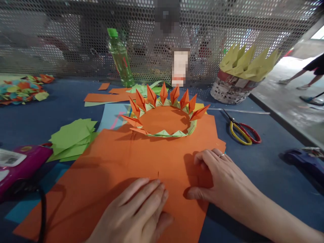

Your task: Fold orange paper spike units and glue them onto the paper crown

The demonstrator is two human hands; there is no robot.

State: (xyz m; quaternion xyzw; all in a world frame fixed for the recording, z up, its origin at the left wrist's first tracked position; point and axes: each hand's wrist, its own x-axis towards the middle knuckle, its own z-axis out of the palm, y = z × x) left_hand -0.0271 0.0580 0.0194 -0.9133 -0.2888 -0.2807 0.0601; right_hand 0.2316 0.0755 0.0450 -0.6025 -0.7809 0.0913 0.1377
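Note:
My left hand point(138, 211) lies palm down on a large orange paper sheet point(116, 158), its fingers stretched out close together. Whether a smaller piece lies under that palm is hidden. Just past its fingertips a short dark mark shows on the paper. To the right, my right hand point(217, 175) rests at the sheet's edge, thumb and fingers spread apart, with a ring on one finger. Beyond both hands sits a paper crown point(191, 130), a pale green folded band with pointed orange pieces standing around its far side and left; neither hand touches it.
Scissors point(241, 131) and a dark blue tool point(305, 165) lie right. A yellow-topped papercraft basket point(230, 84) and a green bottle point(121, 60) stand behind. At left are green paper pieces point(72, 138) and a corded magenta device point(27, 162). A person's legs point(303, 74) show beyond the table.

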